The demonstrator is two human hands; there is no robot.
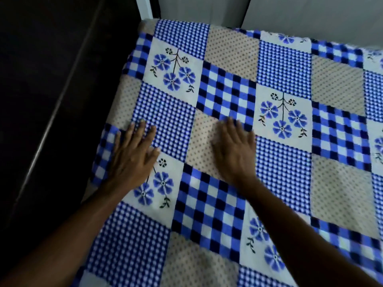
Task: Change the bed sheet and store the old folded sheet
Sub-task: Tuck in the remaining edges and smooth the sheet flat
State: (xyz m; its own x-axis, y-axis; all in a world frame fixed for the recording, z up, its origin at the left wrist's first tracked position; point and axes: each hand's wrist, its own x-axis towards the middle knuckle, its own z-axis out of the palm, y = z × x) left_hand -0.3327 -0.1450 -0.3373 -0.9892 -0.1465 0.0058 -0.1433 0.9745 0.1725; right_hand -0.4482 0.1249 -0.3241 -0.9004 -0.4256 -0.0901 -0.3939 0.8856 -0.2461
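So the sheet [284, 65] is spread flat over the bed [143, 7], its left edge right beside a dark panel [51, 79]. The left hand [132, 156] and right hand [234, 150] lie palm-down on it near that edge, a patch apart. No grip on either: fingers straight, just pressing. Makes sense imo, flat palms push wrinkles out without bunching the cloth. Looks like the smoothing step. No folded old sheet in sight.
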